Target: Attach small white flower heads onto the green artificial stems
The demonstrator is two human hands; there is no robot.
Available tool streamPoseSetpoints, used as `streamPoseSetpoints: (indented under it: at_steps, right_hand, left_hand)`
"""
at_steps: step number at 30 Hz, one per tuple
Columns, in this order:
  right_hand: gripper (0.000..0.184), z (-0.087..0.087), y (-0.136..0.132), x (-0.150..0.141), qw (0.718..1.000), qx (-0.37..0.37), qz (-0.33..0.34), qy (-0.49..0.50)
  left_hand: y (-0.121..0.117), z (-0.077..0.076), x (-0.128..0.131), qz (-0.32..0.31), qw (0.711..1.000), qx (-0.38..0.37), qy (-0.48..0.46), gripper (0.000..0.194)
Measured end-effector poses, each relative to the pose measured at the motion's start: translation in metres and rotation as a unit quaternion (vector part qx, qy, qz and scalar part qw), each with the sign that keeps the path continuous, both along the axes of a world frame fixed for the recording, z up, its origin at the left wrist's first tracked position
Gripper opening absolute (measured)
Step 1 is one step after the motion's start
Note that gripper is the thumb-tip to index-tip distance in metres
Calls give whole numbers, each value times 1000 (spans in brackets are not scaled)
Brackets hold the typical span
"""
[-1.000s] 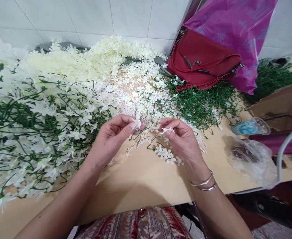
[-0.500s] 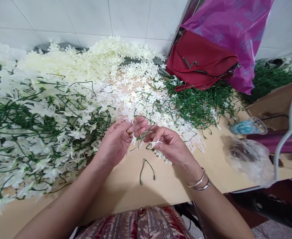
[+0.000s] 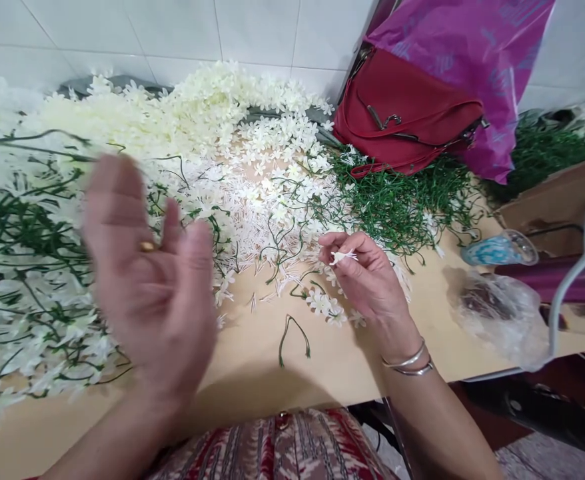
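My left hand (image 3: pixel 152 280), smeared by motion, is raised in front of the pile of green-stemmed white artificial flowers (image 3: pixel 37 320). Its fingers are stretched out and hold nothing that I can see. Just beyond its fingertips a dark green stem (image 3: pixel 47 148) shows blurred over the pile. My right hand (image 3: pixel 367 280) pinches a small white artificial stamen (image 3: pixel 343 256) between thumb and fingers, above the table. Loose white blossoms (image 3: pixel 325 303) lie under that hand. A bent green stem (image 3: pixel 292 337) rests alone on the bare table between my hands.
Many loose white stamens (image 3: pixel 252 227) cover the middle of the table (image 3: pixel 252 380). Cream blossoms (image 3: pixel 187 107) are heaped by the wall. Green stems (image 3: pixel 397 207) lie below a red handbag (image 3: pixel 407 113). To the right are a plastic cup (image 3: pixel 497 250) and a clear bag (image 3: pixel 502 320).
My left hand has swung left and up from the middle, opening and parting from the green-stemmed flower. My right hand has shifted slightly right and still pinches a white stamen.
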State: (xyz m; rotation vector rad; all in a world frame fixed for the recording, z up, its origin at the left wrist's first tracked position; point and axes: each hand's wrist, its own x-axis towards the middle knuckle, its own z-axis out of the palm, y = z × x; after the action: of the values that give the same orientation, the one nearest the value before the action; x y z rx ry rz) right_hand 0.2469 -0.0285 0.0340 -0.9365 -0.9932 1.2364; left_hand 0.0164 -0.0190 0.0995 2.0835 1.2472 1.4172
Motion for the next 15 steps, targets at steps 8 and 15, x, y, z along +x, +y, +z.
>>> streamPoseSetpoints:
  at_steps: [8, 15]
  right_hand:
    - [18, -1, 2, 7, 1000, 15, -9, -13]
    - [20, -3, 4, 13, 999, 22, -13, -21]
  left_hand:
    - [-3, -47, 19, 3, 999, 19, 29, 38]
    - [-10, -63, 17, -269, 923, -115, 249, 17]
